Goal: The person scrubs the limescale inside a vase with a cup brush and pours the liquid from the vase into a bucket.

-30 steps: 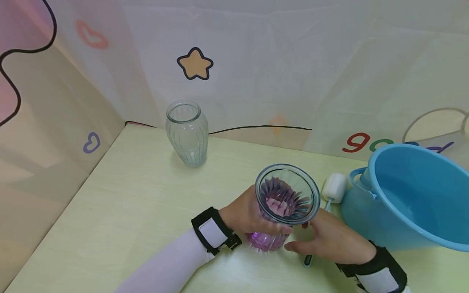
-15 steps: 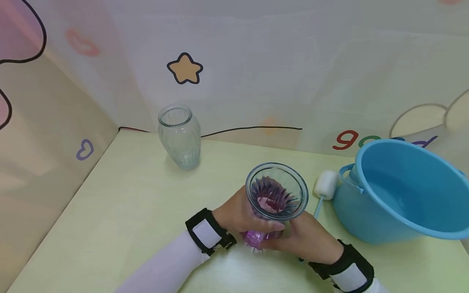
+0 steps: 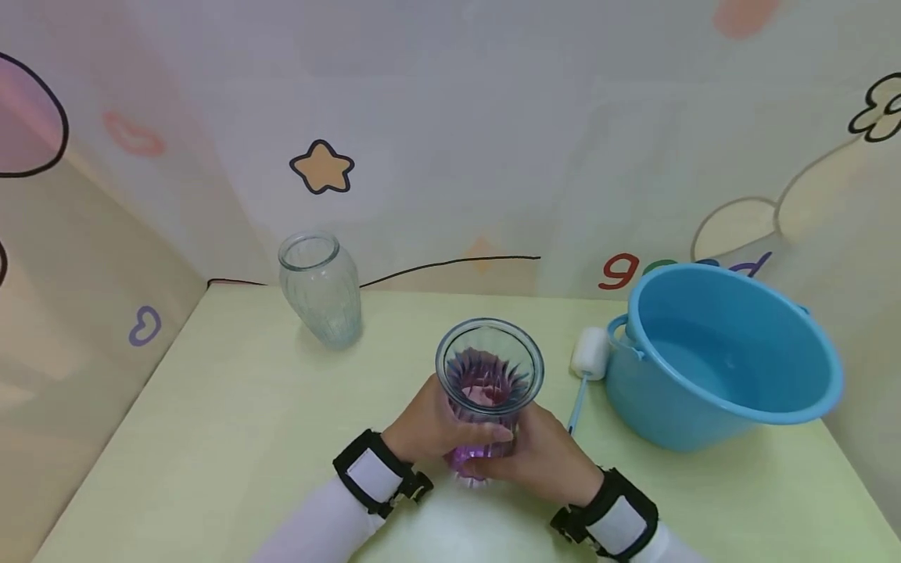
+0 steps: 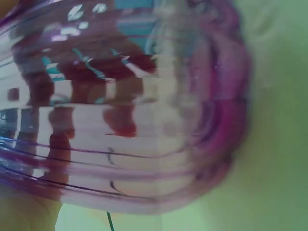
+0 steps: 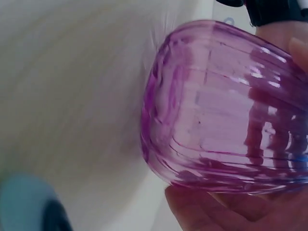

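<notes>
Both hands grip a ribbed glass vase [image 3: 490,367], clear blue at its wide rim and pink-purple toward the base. My left hand [image 3: 439,426] wraps its left side, thumb across the front. Lower on the right side, my right hand [image 3: 545,461] curls round it, thumb near the base. Up close, the purple lower part of the vase [image 4: 144,120] fills the left wrist view. In the right wrist view, the vase's rounded base [image 5: 192,106] shows with fingers [image 5: 207,209] beneath it. Whether the base touches the table is hard to tell.
A clear glass vase [image 3: 324,297] stands at the back left of the pale table [image 3: 232,438]. To the right sits a light-blue bucket [image 3: 676,414], with a white sponge brush [image 3: 590,353] lying beside it. A printed cloth backdrop [image 3: 436,156] rises behind.
My right hand has moved in from the right and now holds the vase along with my left hand. The head view has shifted, so the bucket appears farther left.
</notes>
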Motion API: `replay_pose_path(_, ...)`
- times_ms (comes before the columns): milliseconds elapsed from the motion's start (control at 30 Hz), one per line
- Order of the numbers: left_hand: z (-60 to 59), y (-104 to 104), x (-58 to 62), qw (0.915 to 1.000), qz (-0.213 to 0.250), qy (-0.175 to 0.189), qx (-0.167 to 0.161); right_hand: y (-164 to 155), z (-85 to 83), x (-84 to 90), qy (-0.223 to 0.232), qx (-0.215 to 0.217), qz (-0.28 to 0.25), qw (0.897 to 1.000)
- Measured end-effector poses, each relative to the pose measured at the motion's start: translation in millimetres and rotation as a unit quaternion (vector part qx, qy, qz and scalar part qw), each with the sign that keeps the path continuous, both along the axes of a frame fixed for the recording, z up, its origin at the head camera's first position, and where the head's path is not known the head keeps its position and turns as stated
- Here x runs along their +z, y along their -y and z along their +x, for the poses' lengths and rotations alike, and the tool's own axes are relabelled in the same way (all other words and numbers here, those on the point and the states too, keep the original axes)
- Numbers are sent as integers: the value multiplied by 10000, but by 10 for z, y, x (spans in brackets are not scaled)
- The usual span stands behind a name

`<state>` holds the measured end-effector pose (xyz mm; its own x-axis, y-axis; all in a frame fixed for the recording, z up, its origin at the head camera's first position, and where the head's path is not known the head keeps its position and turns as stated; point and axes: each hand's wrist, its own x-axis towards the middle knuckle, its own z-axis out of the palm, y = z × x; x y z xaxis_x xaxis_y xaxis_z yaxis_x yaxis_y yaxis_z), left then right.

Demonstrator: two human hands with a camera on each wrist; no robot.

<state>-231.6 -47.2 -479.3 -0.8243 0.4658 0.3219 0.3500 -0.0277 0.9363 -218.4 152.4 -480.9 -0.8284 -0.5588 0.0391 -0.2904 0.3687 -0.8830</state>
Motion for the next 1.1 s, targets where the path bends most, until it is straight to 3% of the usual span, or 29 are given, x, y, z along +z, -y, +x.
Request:
replay_pose_path(200,19,111,-75,9981,-232,373,439,113,-134,-72,168,-281,35,9995)
replay_pose_path(400,-106,129,-19,9945,-600,300,810,149,-279,-95,407,-320,-241,9984)
replay_pose_path(567,-257,69,211,9941,-652,25,864,125,-395,-8,280,-273,-607,9974)
replay_pose_path(767,-376,50,526,9891,-1188,-538,685,70,-507,123,211,-255,-1184,9924)
replay_pose_path(967,-413,118,766,9775,-1862,-858,501,47,-557,288,702,-319,-1961,9775)
replay_pose_path(1100,-415,163,877,9724,-2050,-971,542,72,-571,379,825,-521,-2386,9662)
